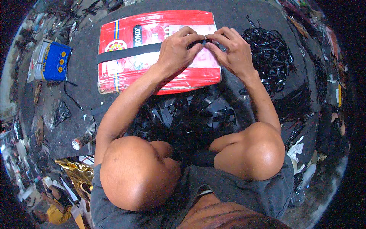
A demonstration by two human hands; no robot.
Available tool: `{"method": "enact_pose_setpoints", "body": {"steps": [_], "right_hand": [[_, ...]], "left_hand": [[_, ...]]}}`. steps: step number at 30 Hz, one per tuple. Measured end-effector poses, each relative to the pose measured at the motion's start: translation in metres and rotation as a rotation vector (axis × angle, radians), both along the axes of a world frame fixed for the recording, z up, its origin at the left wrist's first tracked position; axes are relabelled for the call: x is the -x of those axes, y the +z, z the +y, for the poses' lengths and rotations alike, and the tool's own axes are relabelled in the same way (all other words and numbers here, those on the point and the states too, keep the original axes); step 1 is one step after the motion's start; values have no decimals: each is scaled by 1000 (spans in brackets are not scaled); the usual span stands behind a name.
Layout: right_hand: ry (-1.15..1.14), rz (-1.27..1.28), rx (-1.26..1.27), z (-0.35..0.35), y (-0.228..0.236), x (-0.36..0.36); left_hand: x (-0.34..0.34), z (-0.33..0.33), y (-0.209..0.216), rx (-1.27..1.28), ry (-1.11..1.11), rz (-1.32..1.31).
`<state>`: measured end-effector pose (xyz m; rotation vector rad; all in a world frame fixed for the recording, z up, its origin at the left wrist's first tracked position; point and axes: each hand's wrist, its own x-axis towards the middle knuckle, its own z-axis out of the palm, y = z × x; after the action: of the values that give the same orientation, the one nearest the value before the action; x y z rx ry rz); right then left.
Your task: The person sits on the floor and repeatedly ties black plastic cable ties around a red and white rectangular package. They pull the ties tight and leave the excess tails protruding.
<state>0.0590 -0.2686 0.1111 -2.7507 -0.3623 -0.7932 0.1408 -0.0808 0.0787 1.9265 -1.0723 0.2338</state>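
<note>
A black strap lies across a red, flattened tin-like board with a flower emblem and blue-yellow stripes. Over the board's right half, my left hand pinches the strap near its right end, thumb and fingertips pressed together. My right hand meets it there, its thumb and forefinger closed on the same strap end. The fingertips of both hands nearly touch, and they hide most of what lies between them. Loose black strips lie in a heap below the board, between my forearms.
To the right of the board sits a tangled pile of thin black strips. A blue and white tin stands at the left. A dark bottle-like cylinder lies near my left knee, beside crumpled gold sheet. Scraps litter the floor's edges.
</note>
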Motion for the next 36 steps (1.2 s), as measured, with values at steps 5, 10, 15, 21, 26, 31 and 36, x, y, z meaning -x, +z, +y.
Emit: {"method": "enact_pose_setpoints", "body": {"steps": [5, 10, 15, 21, 26, 31, 36], "right_hand": [[65, 42, 92, -5, 1, 0], [171, 107, 23, -14, 9, -9], [135, 175, -288, -15, -5, -8], [-11, 39, -366, -1, -23, -6], [-100, 88, -636, 4, -35, -13], [-128, 264, -1098, 2, -40, -23], [-203, 199, -1168, 5, -57, -13]], "left_hand": [[0, 3, 0, -46, 4, -16], [-4, 4, -1, -4, 25, 37], [-4, -1, -4, 5, 65, 103], [-5, -4, -5, 46, 97, 211], [-4, -8, 5, -44, 136, 149], [-18, -8, 18, -183, 86, 158], [-15, -14, 9, -9, -48, 181]]}}
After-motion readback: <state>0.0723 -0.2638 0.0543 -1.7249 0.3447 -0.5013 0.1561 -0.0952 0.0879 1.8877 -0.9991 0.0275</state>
